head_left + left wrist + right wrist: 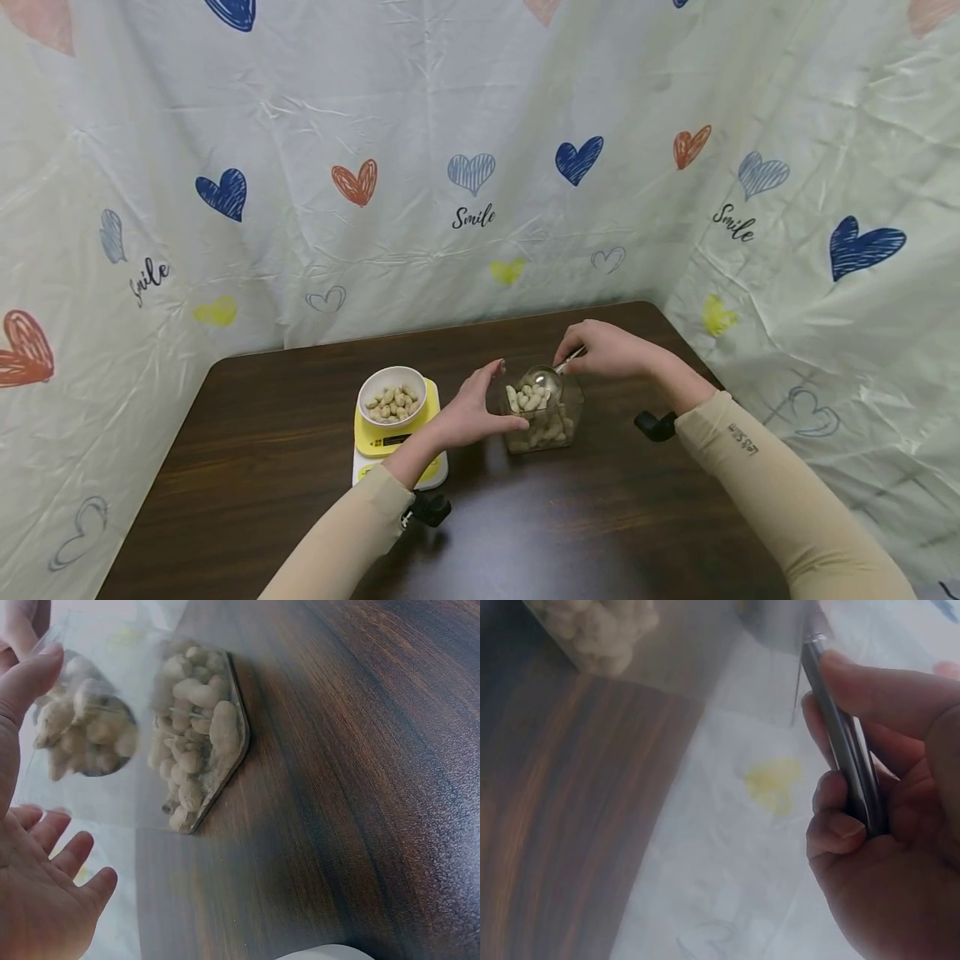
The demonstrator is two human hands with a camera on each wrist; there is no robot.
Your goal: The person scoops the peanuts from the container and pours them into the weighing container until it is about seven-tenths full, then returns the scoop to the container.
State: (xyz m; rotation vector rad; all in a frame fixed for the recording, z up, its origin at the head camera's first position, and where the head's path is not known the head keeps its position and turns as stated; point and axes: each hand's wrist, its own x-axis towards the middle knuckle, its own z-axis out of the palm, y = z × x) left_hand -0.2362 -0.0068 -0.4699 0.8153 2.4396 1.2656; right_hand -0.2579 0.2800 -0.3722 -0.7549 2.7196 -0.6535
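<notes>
A clear plastic container (pixel 573 408) with peanuts in their shells (pixel 551 429) stands right of centre on the table. My right hand (pixel 603 346) grips the handle (pixel 847 750) of a metal spoon (pixel 553 379) with a deep, round bowl. That bowl is inside the upper part of the container. Through the clear wall, the left wrist view shows peanuts (pixel 105 731) in the spoon, above those at the bottom. My left hand (pixel 472 408) is at the container's left side, thumb and fingers spread, the thumb (pixel 34 675) overlapping the wall in the left wrist view.
Left of the container, a white bowl (pixel 363 398) of peanuts sits on a yellow and white kitchen scale (pixel 367 440). The dark wooden table (pixel 285 467) ends at a hanging white cloth (pixel 405 275) printed with hearts, behind and at the sides.
</notes>
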